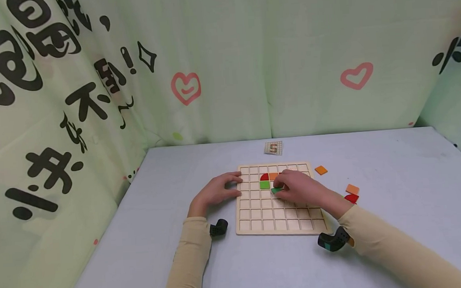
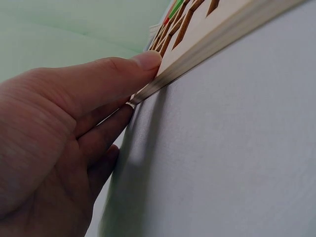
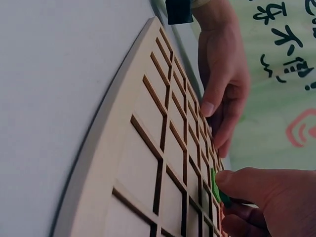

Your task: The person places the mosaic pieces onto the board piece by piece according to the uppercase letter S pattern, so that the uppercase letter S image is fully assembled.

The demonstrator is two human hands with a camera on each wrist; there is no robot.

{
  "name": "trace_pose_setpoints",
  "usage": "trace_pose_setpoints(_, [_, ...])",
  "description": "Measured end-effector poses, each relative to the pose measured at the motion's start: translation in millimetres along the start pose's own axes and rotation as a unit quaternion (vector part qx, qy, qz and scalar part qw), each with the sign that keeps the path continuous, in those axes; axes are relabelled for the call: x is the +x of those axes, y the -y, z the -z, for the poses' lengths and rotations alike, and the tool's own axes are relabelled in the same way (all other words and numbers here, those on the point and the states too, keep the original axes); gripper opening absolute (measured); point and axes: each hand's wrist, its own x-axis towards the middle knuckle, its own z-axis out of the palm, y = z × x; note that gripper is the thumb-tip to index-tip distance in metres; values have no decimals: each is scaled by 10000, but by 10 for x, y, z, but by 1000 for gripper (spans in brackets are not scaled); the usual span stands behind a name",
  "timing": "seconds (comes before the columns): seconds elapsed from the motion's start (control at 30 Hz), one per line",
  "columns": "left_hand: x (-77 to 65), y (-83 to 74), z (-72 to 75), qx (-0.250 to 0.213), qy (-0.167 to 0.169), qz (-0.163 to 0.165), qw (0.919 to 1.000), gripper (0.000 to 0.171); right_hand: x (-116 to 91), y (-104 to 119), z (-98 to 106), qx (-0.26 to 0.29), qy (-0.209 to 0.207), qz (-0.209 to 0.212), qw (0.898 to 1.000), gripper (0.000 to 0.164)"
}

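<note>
Dark green piece (image 1: 276,190), long axis hidden, is being pinched in the right hand (image 1: 300,187) over the board (image 1: 255,214), visible end toward its left edge, which is being touched by the extended left hand (image 1: 216,190).

Grid board: we see a pale wooden board (image 1: 255,225) lying flat, its thin raised bars dividing it into square cells; the left hand (image 1: 214,191) touches its left edge.
Held piece: we note a dark green piece (image 1: 275,190) pinched by the right hand (image 1: 298,187) over the board; we cannot tell whether it touches a cell.
Red piece: round-cornered (image 1: 264,177), in a cell of the upper part.
Orange square: in the cell (image 1: 273,176) just right of the red.
Green square: bright, in the cell (image 1: 264,184) directly below the red, near the held piece.
</note>
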Motion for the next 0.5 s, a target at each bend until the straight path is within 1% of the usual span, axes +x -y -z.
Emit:
trace_pose_setpoints(0.17, [3, -4, 5, 0, 25, -8, 10000, 41, 84, 115, -86, -34, -38, 168, 9998, 14])
trace_pose_setpoints(0.27, [5, -4, 9, -4, 23, -30, 10000, 41, 110, 159, -102, -12, -52, 132, 9999, 15])
trace_pose_setpoints(0.5, [18, 10, 7, 57, 6, -31, 10000, 40, 159, 157, -136, -132, -13, 297, 9995, 11])
